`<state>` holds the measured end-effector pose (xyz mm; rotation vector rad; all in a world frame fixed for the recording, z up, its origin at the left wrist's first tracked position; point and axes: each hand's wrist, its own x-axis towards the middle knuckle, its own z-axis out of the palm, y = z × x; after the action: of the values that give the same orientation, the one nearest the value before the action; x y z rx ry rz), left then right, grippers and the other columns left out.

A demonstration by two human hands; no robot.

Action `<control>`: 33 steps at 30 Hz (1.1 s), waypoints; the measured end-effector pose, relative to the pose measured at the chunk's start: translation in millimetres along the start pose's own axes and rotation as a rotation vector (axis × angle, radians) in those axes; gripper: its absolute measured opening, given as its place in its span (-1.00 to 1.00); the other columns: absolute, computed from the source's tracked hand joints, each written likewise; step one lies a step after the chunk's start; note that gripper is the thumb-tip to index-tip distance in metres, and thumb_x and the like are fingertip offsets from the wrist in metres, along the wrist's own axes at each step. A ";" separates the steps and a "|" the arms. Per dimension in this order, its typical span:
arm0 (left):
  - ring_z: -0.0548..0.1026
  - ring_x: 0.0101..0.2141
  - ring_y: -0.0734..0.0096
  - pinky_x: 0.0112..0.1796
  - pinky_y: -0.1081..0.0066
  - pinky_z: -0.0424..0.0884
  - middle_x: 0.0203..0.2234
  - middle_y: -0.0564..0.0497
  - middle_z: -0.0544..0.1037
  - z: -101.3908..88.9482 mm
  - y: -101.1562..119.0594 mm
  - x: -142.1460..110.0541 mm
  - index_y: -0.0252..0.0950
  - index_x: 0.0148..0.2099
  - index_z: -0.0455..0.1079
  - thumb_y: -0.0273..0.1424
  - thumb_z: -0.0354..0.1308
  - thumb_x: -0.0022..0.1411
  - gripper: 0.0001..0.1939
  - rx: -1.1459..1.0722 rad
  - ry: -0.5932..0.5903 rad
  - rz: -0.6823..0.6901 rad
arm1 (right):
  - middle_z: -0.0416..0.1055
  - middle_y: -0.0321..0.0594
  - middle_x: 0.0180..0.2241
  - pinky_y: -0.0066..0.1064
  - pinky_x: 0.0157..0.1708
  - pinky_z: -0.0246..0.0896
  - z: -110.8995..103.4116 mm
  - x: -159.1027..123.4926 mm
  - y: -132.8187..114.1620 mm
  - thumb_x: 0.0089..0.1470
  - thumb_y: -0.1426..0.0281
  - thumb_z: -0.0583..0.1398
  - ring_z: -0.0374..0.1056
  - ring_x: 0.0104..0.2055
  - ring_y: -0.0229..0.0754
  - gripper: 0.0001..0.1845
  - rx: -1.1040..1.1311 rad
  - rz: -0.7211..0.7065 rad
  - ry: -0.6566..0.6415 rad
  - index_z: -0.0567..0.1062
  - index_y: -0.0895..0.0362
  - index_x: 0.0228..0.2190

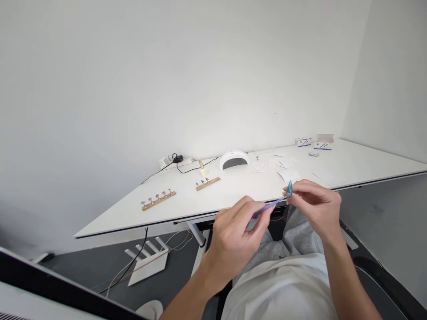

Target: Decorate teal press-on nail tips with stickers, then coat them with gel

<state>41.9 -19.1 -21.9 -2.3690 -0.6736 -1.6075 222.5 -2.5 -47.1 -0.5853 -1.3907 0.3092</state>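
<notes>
My left hand [238, 233] is closed in a pinch around a slim purple tool [267, 207] with a thin pale tip. From this view I cannot tell whether it is tweezers or a stick. Between the thumb and fingers of my right hand [313, 202] is a glossy teal false nail [289, 189], pointed end up. The tool's tip reaches the lower part of the nail; whether it touches is too small to tell. Both hands are raised above my lap, just in front of the table edge.
On the white table [233, 193] are a wooden strip [160, 201] of several nail stands, a shorter strip [208, 184] with three nails, a bottle [203, 169], a nail lamp [234, 160], sticker sheets [258, 167] and small boxes [303, 142]. A router [148, 266] sits below.
</notes>
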 end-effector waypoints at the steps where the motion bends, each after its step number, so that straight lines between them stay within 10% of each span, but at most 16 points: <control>1: 0.27 -0.57 0.61 -0.55 0.53 0.20 -0.59 0.11 0.39 -0.3 0.5 -0.1 -0.31 -0.29 0.38 -0.60 0.16 0.25 -0.90 0.003 0.004 -0.003 | 0.52 -0.31 -0.49 -0.42 -0.47 0.31 0.3 0.2 0.1 -0.01 0.63 0.29 0.39 -0.46 -0.26 -0.74 -0.007 0.001 0.004 0.65 0.03 -0.39; 14: 0.33 -0.52 0.62 -0.55 0.52 0.21 -0.47 0.05 0.38 -8.9 0.0 2.5 -0.38 -0.10 0.51 -0.57 0.11 0.31 -0.82 -0.067 -0.014 -0.221 | 0.53 -0.30 -0.46 -0.36 -0.44 0.30 1.0 -1.5 0.4 0.01 0.64 0.28 0.40 -0.42 -0.22 -0.73 -0.067 -0.053 0.055 0.63 0.02 -0.37; 33: 0.36 -0.52 0.63 -0.55 0.54 0.21 -0.48 0.06 0.39 -4.6 1.5 1.8 -0.39 -0.23 0.50 -0.59 0.17 0.26 -0.91 -0.078 -0.070 -0.197 | 0.53 -0.28 -0.45 -0.32 -0.42 0.29 3.0 -3.2 -6.5 0.03 0.65 0.26 0.41 -0.40 -0.18 -0.73 -0.174 -0.147 0.084 0.61 0.03 -0.36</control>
<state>39.3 -21.9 -18.3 -2.4930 -0.9000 -1.6612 218.2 -9.0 -46.0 -0.6277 -1.3789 0.0456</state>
